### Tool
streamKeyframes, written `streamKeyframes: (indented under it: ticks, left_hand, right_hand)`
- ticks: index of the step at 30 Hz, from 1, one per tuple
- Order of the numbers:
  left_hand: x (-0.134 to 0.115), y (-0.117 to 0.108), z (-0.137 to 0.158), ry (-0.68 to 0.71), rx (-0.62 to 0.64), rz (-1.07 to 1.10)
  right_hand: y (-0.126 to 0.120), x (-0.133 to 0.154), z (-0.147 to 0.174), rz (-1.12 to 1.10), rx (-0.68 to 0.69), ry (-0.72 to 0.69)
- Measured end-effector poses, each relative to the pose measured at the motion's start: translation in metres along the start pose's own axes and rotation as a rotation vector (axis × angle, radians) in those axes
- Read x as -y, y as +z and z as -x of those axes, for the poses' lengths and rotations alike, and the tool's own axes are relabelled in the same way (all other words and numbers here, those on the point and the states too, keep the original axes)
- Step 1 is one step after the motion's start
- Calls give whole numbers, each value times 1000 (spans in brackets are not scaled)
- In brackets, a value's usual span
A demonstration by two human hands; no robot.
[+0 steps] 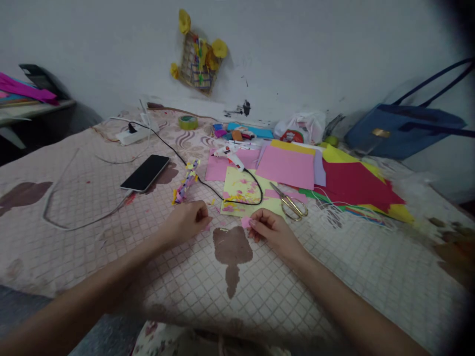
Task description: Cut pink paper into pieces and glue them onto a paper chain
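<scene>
My right hand (267,226) pinches a small pink paper piece (245,222) between thumb and finger, just above the tablecloth. To its left, my left hand (189,220) is closed with its fingertips together; a speck of pink shows below them, and I cannot make out what they hold. Behind the left hand lies a stick-like bundle covered in purple, yellow and pink paper bits (186,182). A pale yellow sheet (232,185), strewn with pink and yellow scraps, lies beyond the hands. Gold-handled scissors (287,201) rest close to the right hand.
A white glue gun (233,157) lies on the papers, its black cord looping forward. At left are a phone (145,173) on a white cable and a power strip (135,133). Coloured sheets (356,185), white string (334,210) and a blue bag (401,131) are at right.
</scene>
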State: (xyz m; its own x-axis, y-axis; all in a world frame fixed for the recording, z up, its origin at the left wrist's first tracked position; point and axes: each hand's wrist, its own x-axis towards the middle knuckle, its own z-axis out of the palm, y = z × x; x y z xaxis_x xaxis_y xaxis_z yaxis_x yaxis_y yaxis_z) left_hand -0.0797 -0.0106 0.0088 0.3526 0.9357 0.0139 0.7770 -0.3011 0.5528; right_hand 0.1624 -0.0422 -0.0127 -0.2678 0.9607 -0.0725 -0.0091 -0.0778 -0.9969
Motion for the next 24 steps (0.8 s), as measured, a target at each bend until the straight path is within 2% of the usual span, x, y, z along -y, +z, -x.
streamKeyframes:
  ticks: [3, 7, 10, 15, 18, 24]
  left_hand:
    - [-8, -1, -1, 17, 33, 287]
    - [-29, 5, -11, 52, 181, 703]
    - [-45, 12, -22, 53, 226, 851]
    - [-55, 23, -34, 52, 173, 934]
    - [-54, 28, -34, 58, 150, 936]
    - [-54, 37, -28, 96, 185, 906]
  right_hand:
    - [3, 6, 1, -53, -7, 12]
    - [7, 13, 3, -118, -13, 27]
    - [6, 15, 3, -154, -26, 18]
    - [0, 19, 2, -220, -75, -4]
    - [0, 21, 0, -248, -61, 4]
    - [3, 17, -4, -133, -57, -26]
